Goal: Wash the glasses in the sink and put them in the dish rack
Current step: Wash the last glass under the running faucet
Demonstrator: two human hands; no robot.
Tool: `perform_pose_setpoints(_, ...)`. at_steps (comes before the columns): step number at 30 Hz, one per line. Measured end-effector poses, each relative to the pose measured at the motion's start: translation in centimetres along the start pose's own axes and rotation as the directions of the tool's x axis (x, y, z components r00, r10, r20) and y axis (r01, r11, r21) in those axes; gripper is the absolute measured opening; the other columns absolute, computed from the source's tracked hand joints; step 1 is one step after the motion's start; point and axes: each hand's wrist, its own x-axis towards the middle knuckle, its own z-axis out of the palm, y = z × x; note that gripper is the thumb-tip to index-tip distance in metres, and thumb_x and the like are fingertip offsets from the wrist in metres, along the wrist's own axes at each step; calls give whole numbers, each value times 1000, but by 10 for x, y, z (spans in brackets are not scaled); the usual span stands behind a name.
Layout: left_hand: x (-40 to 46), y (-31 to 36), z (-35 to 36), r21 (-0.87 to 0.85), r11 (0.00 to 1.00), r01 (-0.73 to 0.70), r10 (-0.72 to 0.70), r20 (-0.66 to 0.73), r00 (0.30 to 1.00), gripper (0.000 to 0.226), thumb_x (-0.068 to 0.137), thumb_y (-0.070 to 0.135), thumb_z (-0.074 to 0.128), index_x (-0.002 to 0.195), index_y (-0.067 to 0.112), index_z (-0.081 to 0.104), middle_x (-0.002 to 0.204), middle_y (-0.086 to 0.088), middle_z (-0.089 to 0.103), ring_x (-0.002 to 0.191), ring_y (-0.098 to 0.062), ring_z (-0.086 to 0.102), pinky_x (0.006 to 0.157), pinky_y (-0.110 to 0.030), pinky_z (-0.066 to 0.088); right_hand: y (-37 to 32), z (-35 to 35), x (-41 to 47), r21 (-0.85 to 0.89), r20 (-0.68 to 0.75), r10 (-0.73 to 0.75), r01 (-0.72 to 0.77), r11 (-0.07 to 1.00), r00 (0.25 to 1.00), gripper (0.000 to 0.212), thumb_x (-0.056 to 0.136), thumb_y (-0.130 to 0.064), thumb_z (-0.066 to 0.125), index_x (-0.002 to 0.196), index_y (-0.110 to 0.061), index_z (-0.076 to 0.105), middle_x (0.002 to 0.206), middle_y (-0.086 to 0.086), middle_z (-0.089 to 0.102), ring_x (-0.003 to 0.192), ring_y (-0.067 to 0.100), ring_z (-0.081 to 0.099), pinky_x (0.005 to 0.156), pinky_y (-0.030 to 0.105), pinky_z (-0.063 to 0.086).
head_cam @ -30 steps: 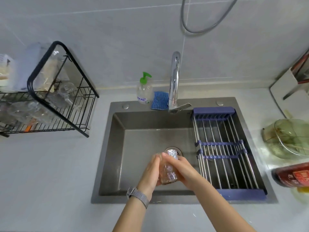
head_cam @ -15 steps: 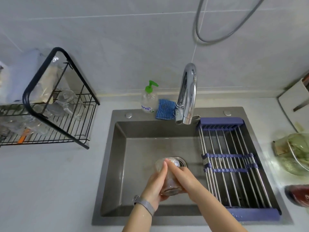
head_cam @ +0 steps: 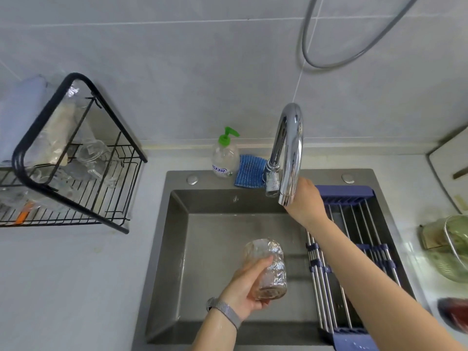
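My left hand [head_cam: 247,290] grips a clear textured glass [head_cam: 266,267] over the middle of the grey sink [head_cam: 177,249], its mouth pointing away from me. My right hand [head_cam: 305,201] reaches up behind the chrome faucet [head_cam: 290,153]; the spout hides its fingers, so I cannot tell how they lie. The black wire dish rack [head_cam: 73,173] stands on the counter at the left and holds several clear glasses.
A green-pump soap bottle [head_cam: 225,158] and a blue sponge [head_cam: 249,171] sit on the sink's back ledge. A blue roll-up drying rack [head_cam: 354,249] covers the sink's right side. A green glass bowl [head_cam: 450,247] and a red packet [head_cam: 455,317] lie on the right counter.
My right hand has left the glass and gone up to the faucet base. My left hand alone holds the glass now. The view has moved closer.
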Motion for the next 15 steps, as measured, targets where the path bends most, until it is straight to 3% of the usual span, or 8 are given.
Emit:
perform_pose_setpoints(2,5,2,1,-21,999,-25,26,41,999,64,54,37,92,112,21,69,108,-7,68,82,-28,65,62,-29,47,4,5,1,-48,-63,-26,23,999,998,34,82,-16,50,113,-3,56,107,14,60,95,31,53,76,32,39)
perform_pose_setpoints(4,9,4,2,-55,996,-75,78,73,994,58,55,32,90,109,21,70,106,-4,70,85,-29,66,59,-27,48,4,4,-8,29,-76,-32,34,999,997,33,84,-14,54,115,-3,57,109,13,60,99,30,54,78,32,41)
perform_pose_setpoints(8,17,11,6,-98,968,-230,243,156,957,56,50,22,85,103,18,69,95,-3,73,92,-19,67,79,-37,54,3,1,-30,213,5,-13,12,977,1000,39,88,-14,64,126,-9,56,122,7,60,112,24,57,89,29,45)
perform_pose_setpoints(10,19,15,8,-82,943,-321,331,171,928,60,49,19,85,106,12,67,94,-6,72,88,-20,69,80,-37,57,2,-1,-43,331,26,-11,2,944,1000,49,92,-20,63,138,-14,49,133,-1,55,121,17,52,95,26,40)
perform_pose_setpoints(11,19,17,9,-61,930,-362,368,143,919,65,46,18,86,108,12,66,93,-4,72,85,-18,69,75,-34,57,1,-2,-53,439,13,45,-46,897,999,53,93,-25,63,142,-18,45,133,-6,52,122,12,49,97,25,38)
perform_pose_setpoints(13,20,21,10,2,894,-448,446,89,891,77,40,18,87,112,13,61,96,-3,73,85,-16,70,69,-29,56,-2,-1,-77,700,23,201,-160,696,979,55,93,-34,63,143,-24,42,131,-12,48,120,6,46,100,27,38)
perform_pose_setpoints(15,22,24,10,106,841,-531,525,82,847,84,39,14,90,116,18,56,105,-5,72,94,-17,70,77,-31,57,-3,4,-102,845,129,171,-199,497,977,60,87,-45,67,139,-23,47,138,-7,52,122,10,52,104,34,43)
